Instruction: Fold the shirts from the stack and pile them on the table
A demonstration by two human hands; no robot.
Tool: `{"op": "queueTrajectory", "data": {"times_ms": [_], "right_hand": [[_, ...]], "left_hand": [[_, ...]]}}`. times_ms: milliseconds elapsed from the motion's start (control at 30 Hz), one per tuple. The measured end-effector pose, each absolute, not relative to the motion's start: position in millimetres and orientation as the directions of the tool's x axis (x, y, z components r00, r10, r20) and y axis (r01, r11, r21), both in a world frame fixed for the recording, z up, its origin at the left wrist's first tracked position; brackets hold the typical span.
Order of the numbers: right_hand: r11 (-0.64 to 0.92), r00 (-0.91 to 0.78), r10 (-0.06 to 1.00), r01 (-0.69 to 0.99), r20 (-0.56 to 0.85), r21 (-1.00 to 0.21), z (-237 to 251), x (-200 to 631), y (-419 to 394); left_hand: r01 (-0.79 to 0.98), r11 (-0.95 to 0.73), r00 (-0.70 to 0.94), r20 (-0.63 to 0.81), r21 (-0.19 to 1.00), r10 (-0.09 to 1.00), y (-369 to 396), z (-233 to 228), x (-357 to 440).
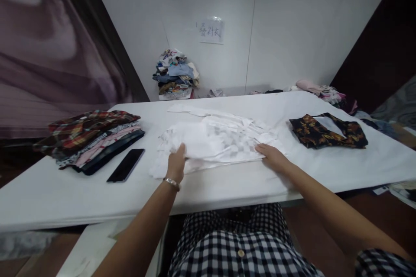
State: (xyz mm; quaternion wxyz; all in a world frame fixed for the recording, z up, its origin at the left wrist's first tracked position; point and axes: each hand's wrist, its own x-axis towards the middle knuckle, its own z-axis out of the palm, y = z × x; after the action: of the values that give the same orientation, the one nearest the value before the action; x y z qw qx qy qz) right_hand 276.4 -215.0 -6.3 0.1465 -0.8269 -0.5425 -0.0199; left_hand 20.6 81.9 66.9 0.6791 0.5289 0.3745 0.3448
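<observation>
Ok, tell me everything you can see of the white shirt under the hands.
The white shirt lies flat and partly folded at the middle of the table, layers rumpled, one part stretching toward the far edge. It looks like thin fabric with a faint pale pattern. The left hand presses its near left edge, and the right hand rests on its near right edge. Nothing else touches it.

Wall sign text too blurry; far pile indistinct.

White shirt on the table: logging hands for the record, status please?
Both hands flat on white shirt: left hand, right hand. Nothing gripped. Phone alongside, clear.
</observation>
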Motion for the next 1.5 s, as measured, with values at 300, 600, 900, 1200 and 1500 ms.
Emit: {"op": "queueTrajectory", "data": {"times_ms": [300, 600, 900, 1200, 1500], "right_hand": [[-0.399, 0.427, 0.894, 0.896, 0.134, -0.195, -8, 277, -219], [-0.399, 0.408, 0.889, 0.913, 0.208, -0.085, -22, 276, -222], [-0.314, 0.318, 0.920, 0.948, 0.229, -0.056, -30, 284, -230], [-0.519, 0.514, 0.850, 0.854, 0.115, 0.020, -13, 286, -218], [-0.528, 0.527, 0.849, 0.849, 0.030, 0.005, -3, 281, -251]], "left_hand": [[-0.037, 0.498, 0.402, -0.443, 0.866, 0.801, 109, 38, -10], [0.527, -0.211, 0.398, -0.019, 0.823, 0.917, 138, 25, -35], [0.786, -0.410, 0.467, -0.011, 0.463, 0.884, 130, 22, -44], [0.798, -0.515, 0.540, 0.009, 0.314, 0.842, 126, 20, -45], [0.712, -0.683, 0.656, 0.194, 0.160, 0.729, 123, 20, -47]]}}
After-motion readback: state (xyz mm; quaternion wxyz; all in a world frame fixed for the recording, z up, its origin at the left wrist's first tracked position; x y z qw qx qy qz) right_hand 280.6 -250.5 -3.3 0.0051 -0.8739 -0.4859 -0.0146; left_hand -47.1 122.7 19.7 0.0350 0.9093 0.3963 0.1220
